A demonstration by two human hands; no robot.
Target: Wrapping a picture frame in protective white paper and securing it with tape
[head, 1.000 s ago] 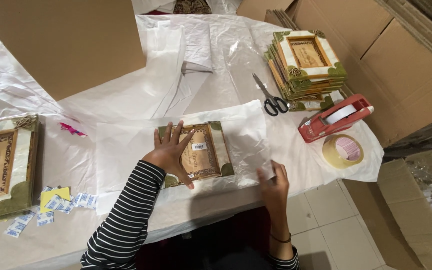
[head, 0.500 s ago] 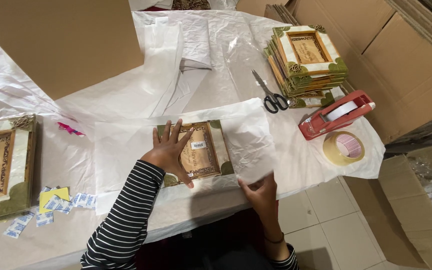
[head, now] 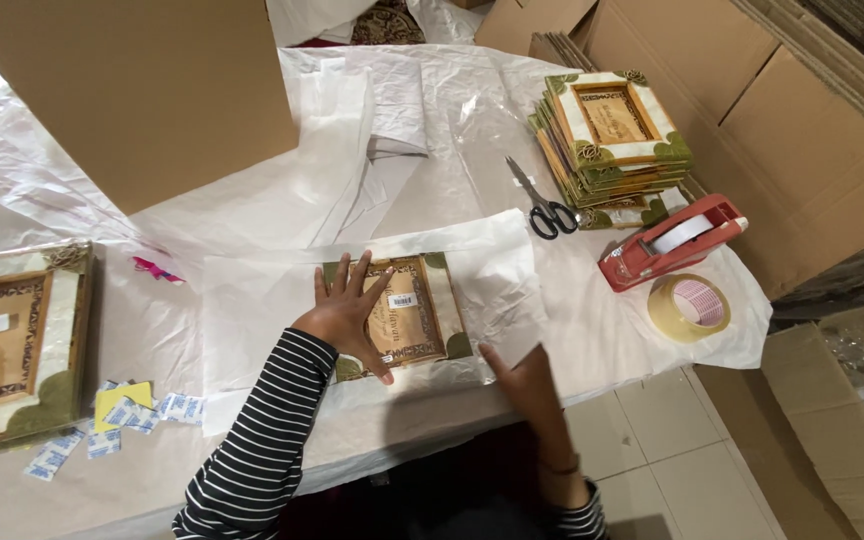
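Pressing down flat on a small picture frame (head: 407,310), the person's left hand (head: 347,310) has all its fingers spread wide, palm on the frame's left half, not gripping anything, just holding it in place. The frame has a brown centre with cream edges and green corner bits, plus a little white sticker just to the right of the fingertips. It lies on a sheet of white tissue paper (head: 252,300) that spreads out on both sides of that hand. The sleeve is black and white stripes.

The right hand (head: 522,375) is down at the near edge of the table, just right of the frame's lower corner. It's loosely open, fingers pointing up toward the paper's near right corner (head: 507,330), which looks a bit lifted there. Hard to tell if it's actually pinching the paper or just touching it.

Further out past the right hand there's a pair of black-handled scissors (head: 542,200), and beyond those a stack of matching frames (head: 612,140). Off to the right of that hand sits a red tape dispenser (head: 667,245) with a loose roll of tape (head: 689,307) just in front of it.

Way over to the left of the left hand, another bigger frame (head: 12,345) lies at the table's edge, with a scatter of small blue and white packets (head: 127,425) and a yellow note (head: 117,398) near it. A big cardboard panel (head: 142,90) stands behind everything.
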